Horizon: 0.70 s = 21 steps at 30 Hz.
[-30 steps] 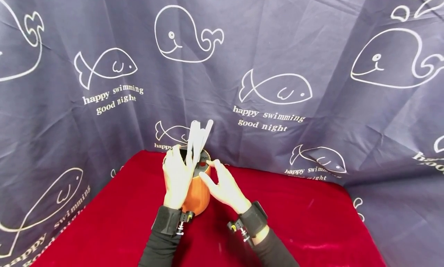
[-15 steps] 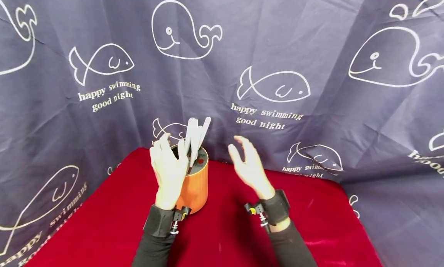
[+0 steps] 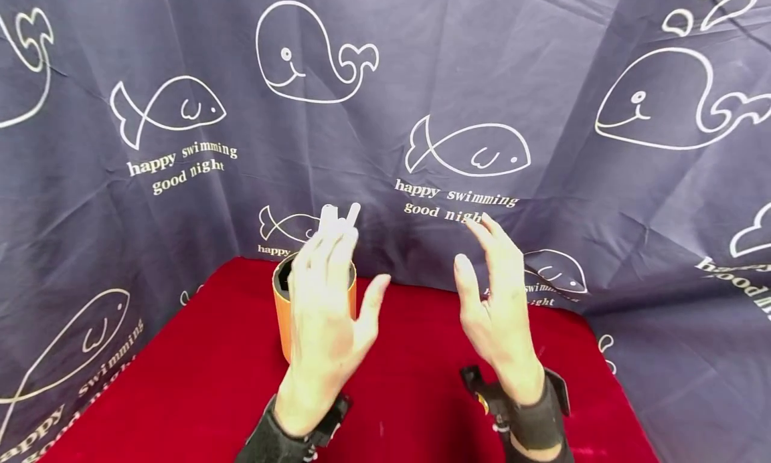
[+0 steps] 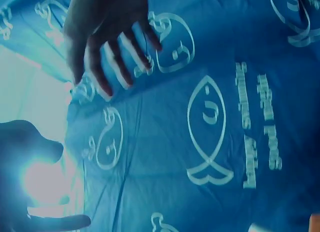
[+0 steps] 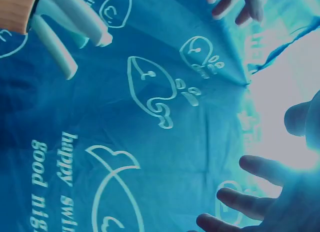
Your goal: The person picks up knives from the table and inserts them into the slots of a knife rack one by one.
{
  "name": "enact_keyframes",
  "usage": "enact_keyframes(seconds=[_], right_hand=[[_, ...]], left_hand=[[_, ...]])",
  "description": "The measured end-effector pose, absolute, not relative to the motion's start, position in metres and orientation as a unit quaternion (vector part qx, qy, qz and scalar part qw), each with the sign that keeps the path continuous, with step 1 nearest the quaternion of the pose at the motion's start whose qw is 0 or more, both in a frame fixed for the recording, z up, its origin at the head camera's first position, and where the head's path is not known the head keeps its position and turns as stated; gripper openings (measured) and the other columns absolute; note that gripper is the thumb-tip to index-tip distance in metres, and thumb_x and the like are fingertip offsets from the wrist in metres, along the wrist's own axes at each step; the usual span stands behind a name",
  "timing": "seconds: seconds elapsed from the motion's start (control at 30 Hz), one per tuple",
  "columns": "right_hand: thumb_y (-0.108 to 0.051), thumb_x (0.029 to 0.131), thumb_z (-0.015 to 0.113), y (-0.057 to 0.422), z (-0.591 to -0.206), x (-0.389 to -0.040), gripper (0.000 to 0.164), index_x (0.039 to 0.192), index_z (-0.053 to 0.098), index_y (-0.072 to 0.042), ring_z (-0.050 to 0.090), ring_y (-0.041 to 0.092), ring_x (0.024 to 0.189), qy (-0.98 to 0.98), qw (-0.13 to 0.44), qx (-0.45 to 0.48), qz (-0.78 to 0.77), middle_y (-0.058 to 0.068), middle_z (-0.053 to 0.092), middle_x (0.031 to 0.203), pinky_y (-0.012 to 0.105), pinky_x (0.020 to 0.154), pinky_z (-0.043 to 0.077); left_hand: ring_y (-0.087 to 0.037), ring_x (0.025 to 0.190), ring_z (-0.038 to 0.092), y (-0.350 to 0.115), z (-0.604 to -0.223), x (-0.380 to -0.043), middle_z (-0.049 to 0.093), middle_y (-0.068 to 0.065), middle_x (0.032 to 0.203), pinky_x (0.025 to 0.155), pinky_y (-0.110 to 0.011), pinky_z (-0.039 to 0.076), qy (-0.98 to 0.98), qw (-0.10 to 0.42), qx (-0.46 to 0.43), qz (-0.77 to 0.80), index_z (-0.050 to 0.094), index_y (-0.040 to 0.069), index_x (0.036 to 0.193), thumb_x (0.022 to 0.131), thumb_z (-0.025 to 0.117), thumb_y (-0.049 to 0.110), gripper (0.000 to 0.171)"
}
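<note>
An orange, wood-like round holder (image 3: 284,322) with a dark top stands on the red cloth, left of centre in the head view. White handles (image 3: 353,213) stick up out of it; what they belong to is hidden inside. My left hand (image 3: 328,316) is raised in front of the holder and covers much of it, fingers straight and thumb spread, holding nothing. Well to the right, my right hand (image 3: 502,309) is lifted above the cloth with fingers extended and thumb apart, also without any object. The right wrist view shows the same handles (image 5: 54,46) leaning out of the holder (image 5: 14,11).
A red cloth (image 3: 409,376) covers the table. Behind it and at both sides hangs a grey-blue curtain (image 3: 373,142) printed with white whales, fish and lettering. Each wrist wears a black strap (image 3: 536,416) with a small camera mount.
Both hands have come off the holder. My right hand has moved right and up; my left has moved back toward the camera, rising in front of the holder. The holder stays put.
</note>
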State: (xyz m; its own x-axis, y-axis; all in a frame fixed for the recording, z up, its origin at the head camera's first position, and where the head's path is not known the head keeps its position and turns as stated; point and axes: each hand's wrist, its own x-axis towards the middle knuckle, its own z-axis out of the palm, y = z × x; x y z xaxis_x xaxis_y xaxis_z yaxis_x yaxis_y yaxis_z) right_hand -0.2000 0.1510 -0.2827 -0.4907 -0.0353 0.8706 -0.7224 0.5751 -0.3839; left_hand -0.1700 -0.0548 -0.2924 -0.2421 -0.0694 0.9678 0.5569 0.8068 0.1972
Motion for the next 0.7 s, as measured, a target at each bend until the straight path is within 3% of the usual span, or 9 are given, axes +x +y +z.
enact_keyframes(seconds=[0.1, 0.3, 0.5, 0.7], right_hand=[[-0.021, 0.099, 0.058, 0.149, -0.288, -0.179, 0.045, 0.143, 0.057, -0.009, 0.043, 0.033, 0.144, -0.751, 0.479, 0.263, 0.37, 0.016, 0.051, 0.152, 0.035, 0.124, 0.029], [-0.04, 0.103, 0.051, 0.14, -0.305, -0.155, 0.052, 0.137, 0.06, -0.001, 0.044, 0.04, 0.139, -0.736, 0.511, 0.286, 0.338, 0.023, 0.052, 0.148, 0.034, 0.125, 0.026], [-0.041, 0.104, 0.047, 0.134, -0.336, -0.146, 0.053, 0.136, 0.061, -0.001, 0.04, 0.041, 0.142, -0.746, 0.514, 0.284, 0.314, 0.023, 0.052, 0.148, 0.041, 0.125, 0.021], [-0.04, 0.103, 0.049, 0.134, -0.373, -0.146, 0.051, 0.142, 0.058, -0.009, 0.032, 0.04, 0.148, -0.792, 0.469, 0.243, 0.306, 0.017, 0.046, 0.156, 0.058, 0.112, 0.025]], left_hand=[[-0.041, 0.13, 0.053, -0.045, -0.299, -0.156, 0.063, -0.022, 0.133, 0.114, -0.052, 0.037, -0.737, 0.591, -0.205, -0.255, 0.06, -0.002, 0.134, 0.102, 0.055, 0.037, 0.051], [-0.041, 0.13, 0.054, -0.032, -0.318, -0.136, 0.063, -0.019, 0.133, 0.112, -0.054, 0.038, -0.749, 0.575, -0.24, -0.226, 0.062, 0.0, 0.134, 0.106, 0.046, 0.033, 0.046], [-0.039, 0.132, 0.054, -0.023, -0.348, -0.131, 0.063, -0.016, 0.137, 0.111, -0.053, 0.036, -0.771, 0.553, -0.262, -0.178, 0.061, 0.003, 0.136, 0.107, 0.04, 0.029, 0.044], [-0.033, 0.137, 0.049, -0.018, -0.382, -0.13, 0.06, -0.009, 0.143, 0.114, -0.049, 0.032, -0.82, 0.497, -0.249, -0.137, 0.06, 0.012, 0.139, 0.11, 0.027, 0.031, 0.047]])
